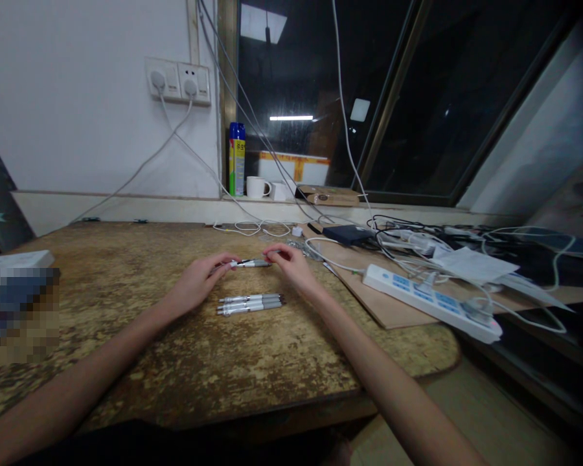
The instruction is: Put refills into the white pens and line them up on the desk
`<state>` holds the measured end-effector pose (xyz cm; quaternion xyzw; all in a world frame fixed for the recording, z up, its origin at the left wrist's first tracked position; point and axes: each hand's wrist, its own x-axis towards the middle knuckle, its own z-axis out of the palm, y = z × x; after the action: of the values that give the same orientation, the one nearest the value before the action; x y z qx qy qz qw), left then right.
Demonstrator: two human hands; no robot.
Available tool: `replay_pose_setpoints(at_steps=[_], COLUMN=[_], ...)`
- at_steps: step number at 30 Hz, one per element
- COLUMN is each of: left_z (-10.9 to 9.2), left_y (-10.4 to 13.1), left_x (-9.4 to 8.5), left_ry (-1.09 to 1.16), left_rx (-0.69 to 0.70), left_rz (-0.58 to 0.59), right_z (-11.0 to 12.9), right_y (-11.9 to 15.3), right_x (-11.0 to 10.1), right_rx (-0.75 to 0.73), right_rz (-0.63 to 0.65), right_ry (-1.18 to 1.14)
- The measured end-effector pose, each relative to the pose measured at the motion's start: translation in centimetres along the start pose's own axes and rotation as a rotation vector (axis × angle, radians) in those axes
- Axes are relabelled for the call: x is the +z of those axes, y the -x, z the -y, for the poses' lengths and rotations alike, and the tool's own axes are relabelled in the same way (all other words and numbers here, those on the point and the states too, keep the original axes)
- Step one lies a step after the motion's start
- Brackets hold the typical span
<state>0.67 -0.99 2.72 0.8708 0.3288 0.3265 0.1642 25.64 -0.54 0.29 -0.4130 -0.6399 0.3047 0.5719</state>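
On the table [199,375], the pens [250,304] are laid side by side, near the middle. At the right, the power strip [432,304] is placed partly on the board [369,298]. On the far sill [175,210], the mug [258,187] is set just right of the spray can [237,159], before the window [296,84].

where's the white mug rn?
Head view, left of centre at the back: the white mug stands on the windowsill, just right of the blue-capped spray can.
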Motion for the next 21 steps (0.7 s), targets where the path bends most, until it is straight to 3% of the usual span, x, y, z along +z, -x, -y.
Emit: replay_pose_setpoints(at_steps=[6, 14, 21], left_z=[-0.1, -0.2, 1.0], left_y=[-0.1, -0.1, -0.1], left_x=[0.0, 0.2, 0.1], left_ry=[-0.006, -0.006, 0.022], left_rx=[0.006, 0.051, 0.009], left_rz=[-0.003, -0.009, -0.087], right_z=[-0.4, 0.4, 0.8], right_y=[0.3, 0.7, 0.3], right_x=[0.5, 0.8, 0.1], right_rx=[-0.044, -0.056, -0.03], right_rz=[0.125, 0.193, 0.129], right_ry=[0.162, 0.064, 0.004])
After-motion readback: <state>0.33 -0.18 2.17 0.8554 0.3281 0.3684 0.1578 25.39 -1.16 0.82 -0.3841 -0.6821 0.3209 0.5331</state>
